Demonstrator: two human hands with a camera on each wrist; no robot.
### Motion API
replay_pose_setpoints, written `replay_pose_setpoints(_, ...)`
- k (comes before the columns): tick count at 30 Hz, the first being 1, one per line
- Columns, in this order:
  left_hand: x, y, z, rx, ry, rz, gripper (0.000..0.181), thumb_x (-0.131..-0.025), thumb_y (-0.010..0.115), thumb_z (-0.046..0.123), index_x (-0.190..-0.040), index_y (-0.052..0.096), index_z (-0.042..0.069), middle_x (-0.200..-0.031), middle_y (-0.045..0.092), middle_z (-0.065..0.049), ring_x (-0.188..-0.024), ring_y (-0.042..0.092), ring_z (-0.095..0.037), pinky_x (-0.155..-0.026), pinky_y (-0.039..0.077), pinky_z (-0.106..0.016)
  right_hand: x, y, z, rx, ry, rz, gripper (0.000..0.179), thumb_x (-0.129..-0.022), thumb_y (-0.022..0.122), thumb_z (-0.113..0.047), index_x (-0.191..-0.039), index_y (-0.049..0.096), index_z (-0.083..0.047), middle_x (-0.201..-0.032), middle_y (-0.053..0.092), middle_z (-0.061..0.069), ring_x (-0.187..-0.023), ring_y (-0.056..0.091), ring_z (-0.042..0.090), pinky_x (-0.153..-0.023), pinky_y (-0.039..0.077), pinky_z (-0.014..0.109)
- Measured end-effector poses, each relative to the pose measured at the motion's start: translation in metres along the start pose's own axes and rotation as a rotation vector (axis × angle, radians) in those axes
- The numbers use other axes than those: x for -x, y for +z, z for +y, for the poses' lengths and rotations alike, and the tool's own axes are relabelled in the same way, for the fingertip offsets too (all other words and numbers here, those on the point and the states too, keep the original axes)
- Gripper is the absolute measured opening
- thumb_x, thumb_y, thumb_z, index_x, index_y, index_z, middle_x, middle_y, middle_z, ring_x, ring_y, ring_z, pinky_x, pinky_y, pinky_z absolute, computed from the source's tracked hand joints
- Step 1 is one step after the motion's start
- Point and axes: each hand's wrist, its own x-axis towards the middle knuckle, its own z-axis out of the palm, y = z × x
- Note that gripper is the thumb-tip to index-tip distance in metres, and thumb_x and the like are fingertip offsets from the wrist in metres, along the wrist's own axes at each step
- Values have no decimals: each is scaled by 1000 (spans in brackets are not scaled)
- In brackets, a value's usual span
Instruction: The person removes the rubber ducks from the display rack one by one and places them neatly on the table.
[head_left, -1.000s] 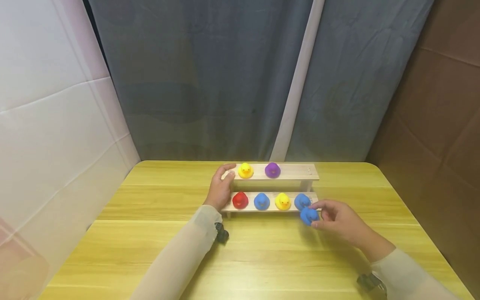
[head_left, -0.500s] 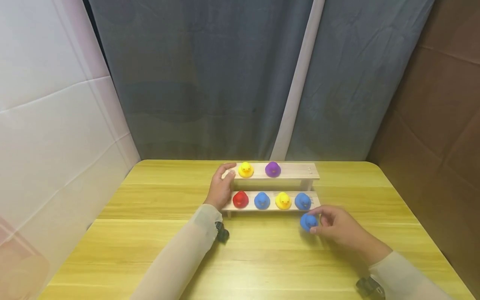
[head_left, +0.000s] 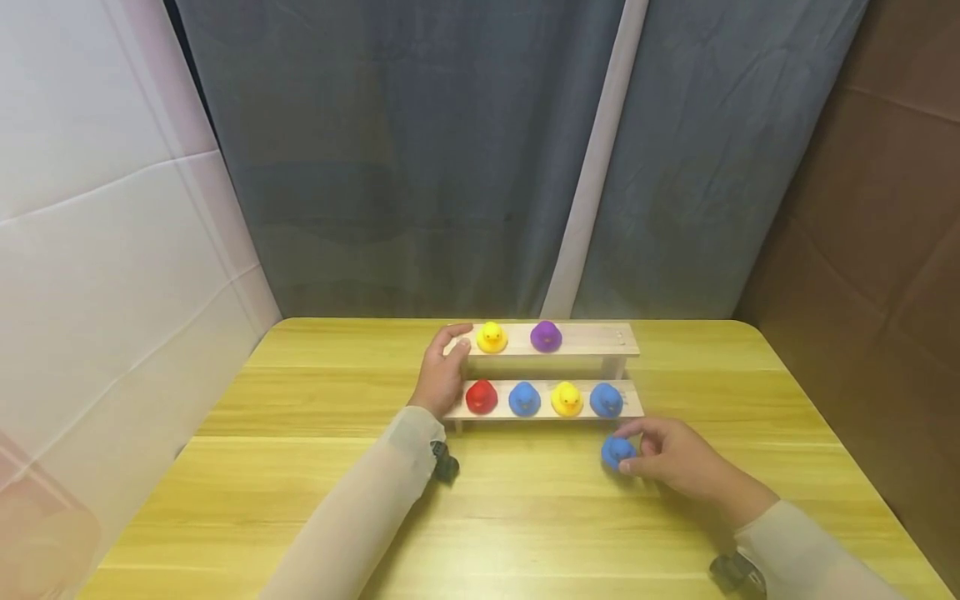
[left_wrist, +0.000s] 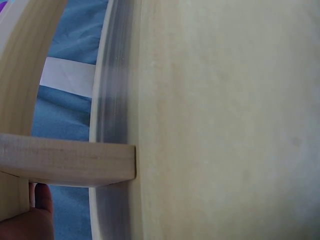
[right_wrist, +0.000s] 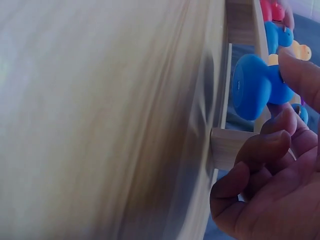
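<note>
A two-tier wooden display shelf (head_left: 588, 340) stands toward the table's far side. Its left end is gripped by my left hand (head_left: 438, 377), thumb in front of the upper board; the left wrist view shows that hand beside a wooden leg (left_wrist: 70, 159). Between thumb and fingertips, my right hand (head_left: 678, 460) pinches a blue rubber duck (head_left: 617, 452) in front of the shelf's right end. The right wrist view shows this blue duck (right_wrist: 252, 87) raised off the table, flat base visible. Closest to it on the lower board sits another blue duck (head_left: 606, 401).
Also on the lower board are a red duck (head_left: 482, 397), a blue duck (head_left: 524, 400) and a yellow duck (head_left: 567, 400). The upper board carries a yellow duck (head_left: 492, 338) and a purple duck (head_left: 546, 337). Grey curtains (head_left: 390, 167) hang behind the table (head_left: 525, 533).
My right hand has drawn the held blue duck slightly back toward me, away from the duck at the lower board's right end. The left hand has stayed on the shelf.
</note>
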Motion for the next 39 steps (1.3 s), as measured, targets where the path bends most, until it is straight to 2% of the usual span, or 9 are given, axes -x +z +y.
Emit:
replay_pose_setpoints(7, 2, 0, 8, 6, -12, -23, 31, -100, 50, 27, -130, 57, 22, -142, 45, -1, -128, 39, -22, -113, 22, -47, -3, 1, -1, 15, 30, -12, 44, -77, 82, -20, -115, 65, -4, -68, 47, 3, -53, 44, 9, -44, 40, 23)
replay_pose_setpoints(16, -3, 2, -3, 0, 24, 8, 27, -99, 51, 32, -125, 59, 31, -136, 49, 5, -122, 43, -21, -109, 26, -46, -5, 2, 0, 36, 77, -3, 44, -75, 83, -19, -113, 66, -6, -68, 48, 4, -52, 45, 11, -43, 42, 25)
replay_pose_setpoints(21, -3, 1, -5, -3, 6, 15, 25, -99, 51, 34, -123, 59, 34, -136, 49, 7, -124, 43, -21, -109, 26, -49, -5, 3, 2, 41, 81, -3, 44, -75, 83, -18, -112, 65, -6, -67, 48, 4, -51, 44, 11, -42, 41, 24)
replay_pose_setpoints(31, 0, 1, -5, 20, 23, 10, 26, -99, 51, 30, -124, 59, 32, -135, 49, 3, -117, 47, -24, -103, 31, -42, -6, 5, 8, 55, 67, -22, 42, -75, 83, -17, -110, 63, -5, -65, 49, 3, -49, 42, 9, -42, 38, 23)
replay_pose_setpoints(35, -1, 2, -6, 23, 21, 13, 26, -99, 52, 31, -123, 59, 32, -134, 49, 1, -112, 50, -31, -98, 35, -43, -7, 5, 9, 52, 59, -28, 41, -75, 83, -17, -109, 63, -5, -64, 49, 3, -48, 43, 9, -41, 38, 23)
replay_pose_setpoints(39, -1, 2, -7, 14, 23, 16, 26, -98, 52, 32, -123, 59, 32, -135, 48, 2, -117, 48, -28, -101, 33, -43, -7, 5, 8, 52, 59, -34, 43, -74, 83, -17, -110, 63, -5, -65, 49, 4, -49, 44, 10, -42, 40, 23)
